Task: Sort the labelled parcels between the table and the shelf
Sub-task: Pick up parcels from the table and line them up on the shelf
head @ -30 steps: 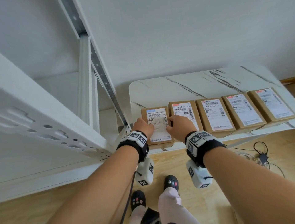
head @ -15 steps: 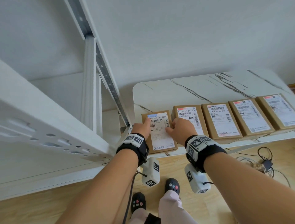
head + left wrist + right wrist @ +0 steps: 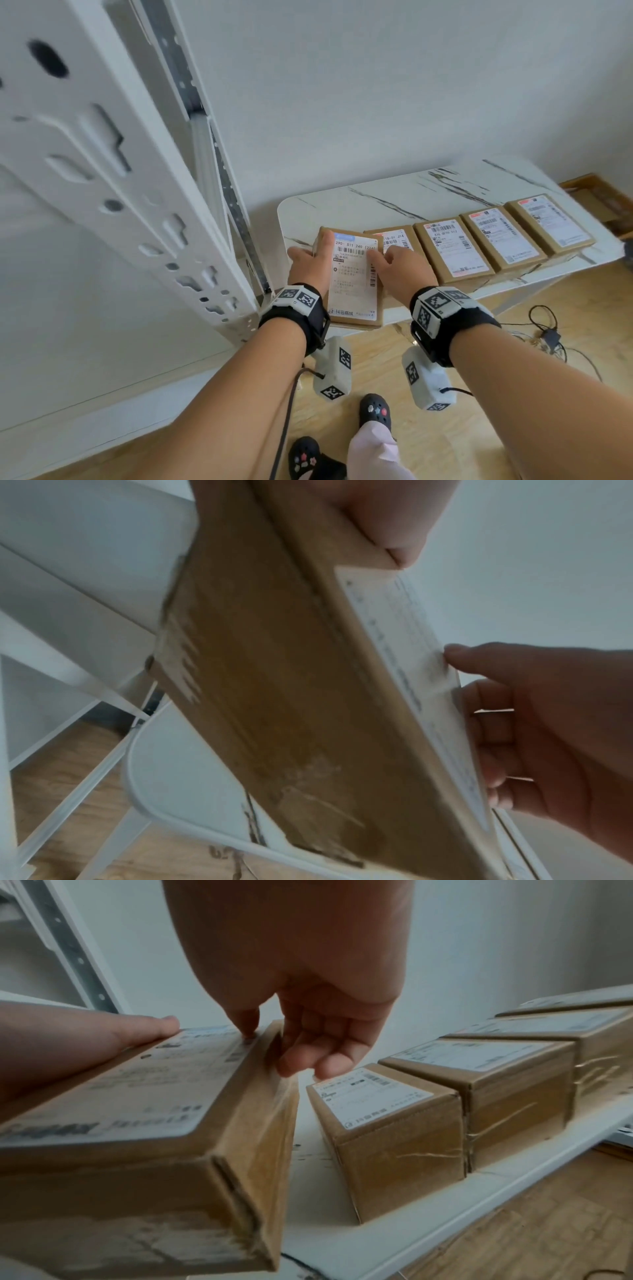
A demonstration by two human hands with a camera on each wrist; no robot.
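- Tabletop [image 3: 404, 192]: white marble-pattern surface, taken here as the reference landmark. It stands just beside the white metal shelf [image 3: 113, 178], which is on its left end.
- Lifted parcel [image 3: 352, 277]: brown carton with a white label on top, held above the left front corner of the tabletop and clear of the surface. Its near end projects past the front edge of the tabletop.
- Left hand [image 3: 306, 265]: grips the left side of the lifted parcel, thumb lying on the top face; the other fingers are hidden beneath.
- Right hand [image 3: 399, 270]: grips the right side of the lifted parcel, thumb tip on the label, fingers curled against the side face.
- Row of parcels [image 3: 479, 240]: four labelled cartons rest along the front edge of the tabletop, to the right of the lifted parcel, labels up, set side by side; the three on the right are touching or nearly so.
- Cables [image 3: 548, 339]: lie on the wooden floor below the right part of the tabletop.
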